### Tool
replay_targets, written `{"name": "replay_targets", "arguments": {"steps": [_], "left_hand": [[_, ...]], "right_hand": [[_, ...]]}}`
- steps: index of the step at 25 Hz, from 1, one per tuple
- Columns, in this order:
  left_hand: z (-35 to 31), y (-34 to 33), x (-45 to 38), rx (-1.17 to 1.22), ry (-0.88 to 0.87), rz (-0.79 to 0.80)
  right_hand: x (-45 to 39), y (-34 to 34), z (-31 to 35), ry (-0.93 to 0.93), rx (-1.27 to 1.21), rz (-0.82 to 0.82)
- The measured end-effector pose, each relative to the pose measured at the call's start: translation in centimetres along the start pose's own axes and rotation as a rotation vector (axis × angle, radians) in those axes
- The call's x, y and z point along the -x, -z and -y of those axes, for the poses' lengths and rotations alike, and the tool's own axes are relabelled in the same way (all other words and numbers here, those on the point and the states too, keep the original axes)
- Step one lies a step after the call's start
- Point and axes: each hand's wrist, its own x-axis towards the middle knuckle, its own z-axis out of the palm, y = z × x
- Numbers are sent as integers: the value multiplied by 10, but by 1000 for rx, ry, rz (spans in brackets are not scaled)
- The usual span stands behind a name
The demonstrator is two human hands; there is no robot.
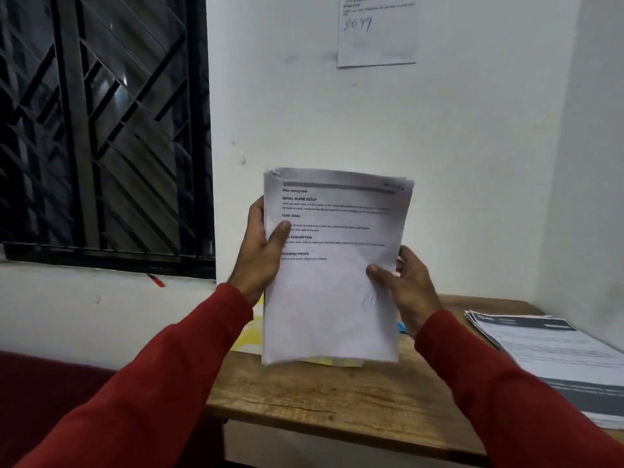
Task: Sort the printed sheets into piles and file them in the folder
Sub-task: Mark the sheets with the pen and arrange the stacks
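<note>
In the head view, a person in red sleeves is holding a stack of printed sheets (332, 265) upright at the centre of the frame, above the wooden table (337, 396). The left hand (261, 246) is gripping the stack's left edge, its thumb lying across the front page beside the printed headings and its fingers going out of sight behind the paper. The right hand (407, 285) is gripping the right edge lower down, thumb pressing on the front page and fingers curling round the back. The top corners of the sheets are looking slightly ruffled and uneven. A second pile of printed pages (553, 356) with dark header bands is lying flat on the table at the right of the frame, well apart from the held stack. Something yellow (251, 336) is peeking out from behind the stack's lower left edge, and a small blue bit (402, 326) is showing just beside the right wrist; what either one is cannot be told. A notice with handwritten digits (376, 28) is hanging on the white wall at the top of the frame, and a dark barred window (101, 130) is filling the upper left.
</note>
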Motion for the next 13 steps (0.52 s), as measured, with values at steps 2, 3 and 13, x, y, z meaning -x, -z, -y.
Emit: {"name": "replay_targets", "arguments": {"steps": [2, 3, 13], "left_hand": [[-9, -3, -1, 1, -55, 37], [-5, -3, 5, -15, -46, 53], [48, 8, 31, -269, 133, 2]], "right_hand": [[-5, 2, 10, 73, 10, -31], [-3, 4, 7, 60, 12, -23], [14, 13, -29, -48, 86, 76]]}}
